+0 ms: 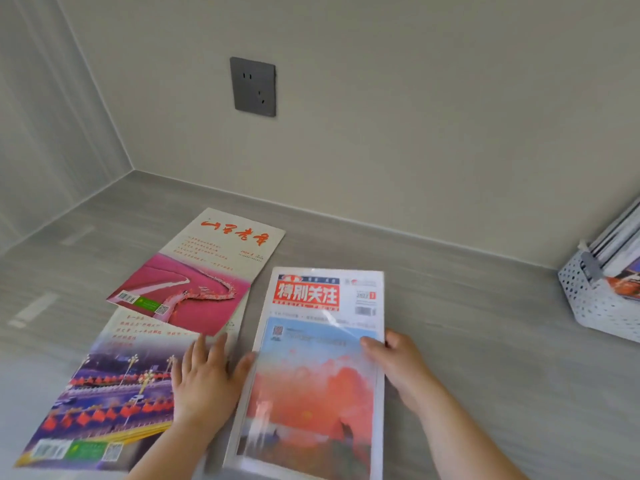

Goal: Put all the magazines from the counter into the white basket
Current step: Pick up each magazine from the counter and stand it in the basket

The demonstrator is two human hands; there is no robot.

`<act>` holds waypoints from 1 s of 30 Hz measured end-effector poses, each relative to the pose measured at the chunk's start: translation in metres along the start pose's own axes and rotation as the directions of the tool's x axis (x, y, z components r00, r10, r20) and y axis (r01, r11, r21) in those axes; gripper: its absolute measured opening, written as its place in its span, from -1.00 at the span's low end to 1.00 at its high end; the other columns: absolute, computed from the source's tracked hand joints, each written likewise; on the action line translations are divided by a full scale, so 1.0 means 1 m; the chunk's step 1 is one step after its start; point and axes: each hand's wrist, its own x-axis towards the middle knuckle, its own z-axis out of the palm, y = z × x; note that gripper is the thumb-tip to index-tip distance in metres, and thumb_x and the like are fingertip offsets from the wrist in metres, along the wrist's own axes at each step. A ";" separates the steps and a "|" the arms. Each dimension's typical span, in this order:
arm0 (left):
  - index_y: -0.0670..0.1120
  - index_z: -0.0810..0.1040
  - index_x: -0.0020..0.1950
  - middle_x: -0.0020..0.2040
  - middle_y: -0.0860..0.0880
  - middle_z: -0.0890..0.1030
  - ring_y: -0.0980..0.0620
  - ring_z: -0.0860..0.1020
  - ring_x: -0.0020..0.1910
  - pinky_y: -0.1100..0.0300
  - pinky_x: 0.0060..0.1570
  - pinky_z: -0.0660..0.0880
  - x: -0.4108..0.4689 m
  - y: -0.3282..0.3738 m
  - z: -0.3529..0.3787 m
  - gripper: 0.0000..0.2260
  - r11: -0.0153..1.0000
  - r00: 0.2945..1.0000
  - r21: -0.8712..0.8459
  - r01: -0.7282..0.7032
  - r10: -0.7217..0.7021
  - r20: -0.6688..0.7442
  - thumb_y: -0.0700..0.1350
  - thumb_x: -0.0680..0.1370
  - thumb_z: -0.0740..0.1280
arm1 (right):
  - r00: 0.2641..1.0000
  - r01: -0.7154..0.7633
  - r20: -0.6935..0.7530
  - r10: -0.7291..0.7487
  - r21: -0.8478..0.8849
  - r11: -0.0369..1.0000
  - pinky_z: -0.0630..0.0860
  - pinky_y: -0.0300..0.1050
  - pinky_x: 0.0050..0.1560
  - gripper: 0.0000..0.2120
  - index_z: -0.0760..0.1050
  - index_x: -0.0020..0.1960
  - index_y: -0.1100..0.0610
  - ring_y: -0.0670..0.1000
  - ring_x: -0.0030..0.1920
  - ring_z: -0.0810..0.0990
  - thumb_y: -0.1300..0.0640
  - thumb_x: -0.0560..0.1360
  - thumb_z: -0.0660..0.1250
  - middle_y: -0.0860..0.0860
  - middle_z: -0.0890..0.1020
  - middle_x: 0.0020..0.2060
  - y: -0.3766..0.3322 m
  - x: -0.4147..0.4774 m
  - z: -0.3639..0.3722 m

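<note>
Three magazines lie on the grey counter (467,341). A glossy magazine with a red title block and a sunset cover (311,382) sits in the middle. My right hand (394,362) grips its right edge, thumb on the cover. My left hand (207,379) lies flat with spread fingers, its thumb touching that magazine's left edge and its palm over a purple night-scene magazine (104,400). A cream and pink magazine (204,271) lies behind, overlapping the purple one. The white perforated basket (595,306) stands at the far right and holds several magazines upright.
A beige wall runs behind the counter, with a dark grey power socket (253,86) above the magazines. A side wall closes the left corner. Bare counter lies between the sunset magazine and the basket.
</note>
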 end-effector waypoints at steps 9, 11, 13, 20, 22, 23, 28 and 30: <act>-0.01 0.36 0.10 -0.14 -0.01 0.58 0.27 0.52 -0.30 0.51 -0.40 0.37 -0.025 0.156 -0.006 -0.74 0.782 0.934 -0.588 -0.208 0.338 0.119 -0.29 0.50 0.24 | 0.982 0.148 -0.110 -0.151 -0.038 0.988 0.50 -0.19 -0.08 -0.78 0.51 -0.18 -0.04 -0.08 -0.15 0.57 0.26 0.48 0.25 -0.10 0.62 -0.15 -0.040 -0.030 -0.140; 0.00 0.35 0.01 -0.14 0.00 0.57 0.27 0.51 -0.31 0.45 -0.37 0.37 -0.031 0.194 -0.002 -0.77 0.762 0.911 -0.586 -0.276 0.402 0.094 -0.31 0.49 0.25 | 0.972 0.187 -0.137 -0.193 -0.060 0.981 0.50 -0.41 -0.23 -0.75 0.50 -0.18 -0.10 -0.23 -0.19 0.56 0.26 0.47 0.26 -0.19 0.60 -0.19 -0.047 -0.039 -0.180; 0.02 0.34 -0.07 -0.14 0.03 0.56 0.26 0.51 -0.31 0.44 -0.39 0.39 -0.041 0.238 0.001 -0.77 0.728 0.880 -0.594 -0.343 0.470 0.068 -0.31 0.48 0.25 | 0.953 0.209 -0.203 -0.224 -0.093 0.973 0.47 -0.50 -0.30 -0.75 0.51 -0.16 -0.11 -0.31 -0.22 0.54 0.26 0.46 0.27 -0.23 0.59 -0.20 -0.052 -0.047 -0.224; -0.04 0.35 -0.12 -0.05 -0.01 0.57 -0.02 0.54 -0.14 0.26 -0.19 0.42 -0.072 0.410 0.023 -0.83 0.610 0.775 -0.608 -0.508 0.632 -0.013 -0.30 0.47 0.23 | 0.806 0.183 -0.529 -0.266 -0.204 0.962 0.39 -0.13 -0.04 -0.71 0.49 0.15 0.16 -0.05 -0.04 0.49 0.28 0.44 0.30 -0.07 0.50 -0.02 -0.059 -0.064 -0.373; -0.08 0.41 -0.08 0.00 -0.08 0.60 -0.07 0.55 -0.11 0.19 -0.09 0.45 -0.076 0.455 0.032 -0.87 0.582 0.757 -0.613 -0.534 0.652 -0.041 -0.29 0.47 0.25 | 0.757 0.212 -0.587 -0.286 -0.194 0.958 0.40 -0.15 -0.14 -0.78 0.51 0.06 0.13 -0.02 -0.11 0.52 0.30 0.44 0.29 0.00 0.53 -0.02 -0.060 -0.064 -0.410; -0.12 0.44 -0.06 0.02 -0.10 0.61 -0.09 0.56 -0.09 0.16 -0.05 0.47 -0.078 0.476 0.037 -0.90 0.571 0.750 -0.613 -0.546 0.659 -0.055 -0.28 0.46 0.26 | 0.736 0.224 -0.609 -0.296 -0.193 0.955 0.41 -0.16 -0.18 -0.81 0.50 -0.01 0.09 -0.03 -0.18 0.52 0.31 0.43 0.29 0.02 0.55 -0.04 -0.061 -0.062 -0.426; -0.07 0.40 -0.21 -0.21 -0.04 0.54 -0.03 0.48 -0.20 0.21 -0.15 0.40 -0.072 0.557 0.054 -0.88 0.567 0.732 -0.549 -0.615 0.669 -0.129 -0.22 0.45 0.32 | 0.638 0.284 -0.701 -0.319 -0.171 0.943 0.42 -0.24 -0.21 -0.78 0.50 -0.02 0.06 -0.12 -0.22 0.50 0.33 0.42 0.29 -0.03 0.54 -0.10 -0.065 -0.042 -0.489; -0.07 0.37 -0.29 -0.21 -0.05 0.53 -0.05 0.48 -0.20 0.19 -0.16 0.42 -0.067 0.579 0.060 -0.82 0.572 0.737 -0.551 -0.607 0.665 -0.122 -0.22 0.44 0.33 | 0.606 0.315 -0.721 -0.336 -0.171 0.934 0.40 -0.22 -0.09 -0.71 0.50 0.11 0.12 -0.07 -0.07 0.50 0.34 0.42 0.29 -0.05 0.51 -0.04 -0.063 -0.030 -0.507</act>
